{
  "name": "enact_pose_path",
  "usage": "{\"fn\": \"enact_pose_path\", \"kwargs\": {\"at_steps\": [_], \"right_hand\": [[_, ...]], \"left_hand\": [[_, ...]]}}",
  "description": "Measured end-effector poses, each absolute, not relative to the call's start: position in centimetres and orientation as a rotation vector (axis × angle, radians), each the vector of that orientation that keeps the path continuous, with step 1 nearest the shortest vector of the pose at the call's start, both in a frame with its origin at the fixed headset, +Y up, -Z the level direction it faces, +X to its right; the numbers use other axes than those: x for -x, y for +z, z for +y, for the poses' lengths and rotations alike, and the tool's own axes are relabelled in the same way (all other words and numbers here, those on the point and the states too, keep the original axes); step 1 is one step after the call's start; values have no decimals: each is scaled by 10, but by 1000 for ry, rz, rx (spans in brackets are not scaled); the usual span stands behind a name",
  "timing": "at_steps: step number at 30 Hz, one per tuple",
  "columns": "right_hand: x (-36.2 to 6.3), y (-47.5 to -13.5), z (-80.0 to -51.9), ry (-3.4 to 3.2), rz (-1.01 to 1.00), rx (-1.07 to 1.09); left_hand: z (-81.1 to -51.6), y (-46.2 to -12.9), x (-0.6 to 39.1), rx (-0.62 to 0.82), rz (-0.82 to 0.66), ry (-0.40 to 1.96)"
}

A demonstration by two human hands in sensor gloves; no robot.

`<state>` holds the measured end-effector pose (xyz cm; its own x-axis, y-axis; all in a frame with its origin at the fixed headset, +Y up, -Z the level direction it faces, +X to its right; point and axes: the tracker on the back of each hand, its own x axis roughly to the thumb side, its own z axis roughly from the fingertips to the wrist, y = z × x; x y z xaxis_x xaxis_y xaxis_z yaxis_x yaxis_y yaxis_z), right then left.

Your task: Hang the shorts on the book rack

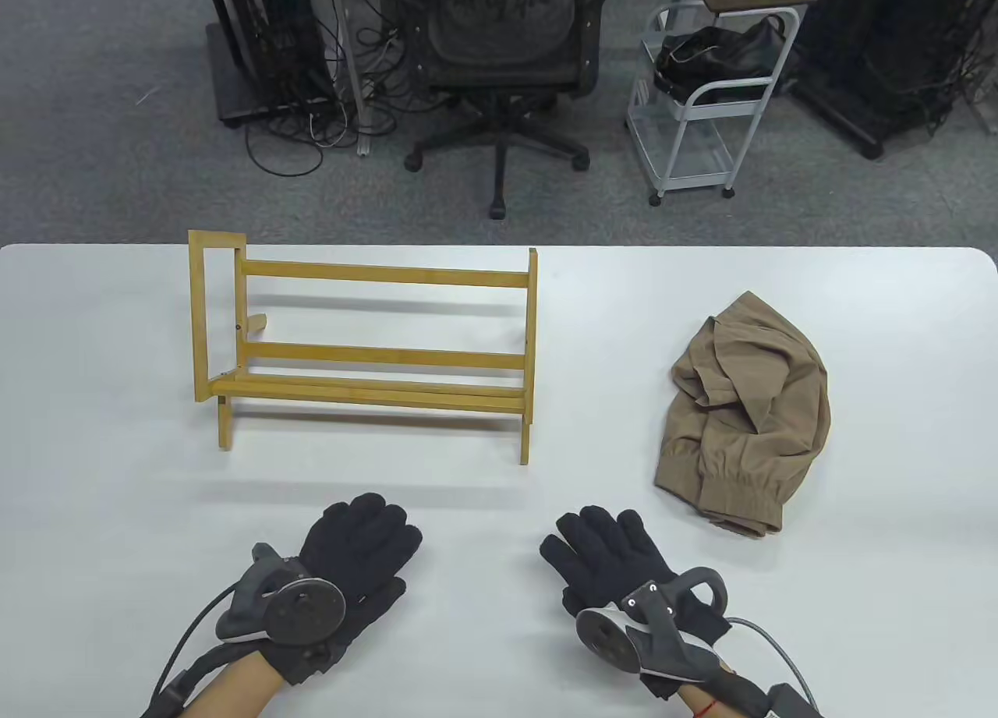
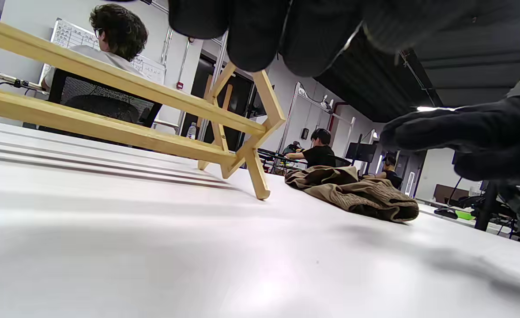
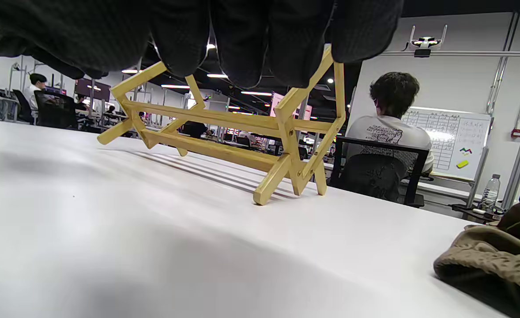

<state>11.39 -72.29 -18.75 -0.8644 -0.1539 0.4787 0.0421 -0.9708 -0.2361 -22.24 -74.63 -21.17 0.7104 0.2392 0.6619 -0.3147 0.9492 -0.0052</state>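
I've got both hands flat near me, fingers spread, holding nothing: left hand [image 1: 355, 558] and right hand [image 1: 616, 566] side by side on the white table [image 1: 499, 484]. The wooden book rack [image 1: 362, 340] stands far left; the khaki shorts [image 1: 744, 418] lie crumpled to the right, well apart from it.

White table [image 1: 546, 468] carries a wooden book rack [image 1: 366, 336] and, well apart, crumpled tan shorts [image 1: 744, 414].
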Motion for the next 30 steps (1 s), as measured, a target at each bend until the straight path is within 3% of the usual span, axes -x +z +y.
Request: {"fn": "enact_pose_path", "kwargs": {"at_steps": [15, 30], "right_hand": [[-118, -191, -721, -2922, 349, 728], [-160, -212, -712, -3000, 438, 417]], "left_hand": [[-750, -212, 228, -134, -719, 308], [-737, -208, 224, -141, -725, 342]]}}
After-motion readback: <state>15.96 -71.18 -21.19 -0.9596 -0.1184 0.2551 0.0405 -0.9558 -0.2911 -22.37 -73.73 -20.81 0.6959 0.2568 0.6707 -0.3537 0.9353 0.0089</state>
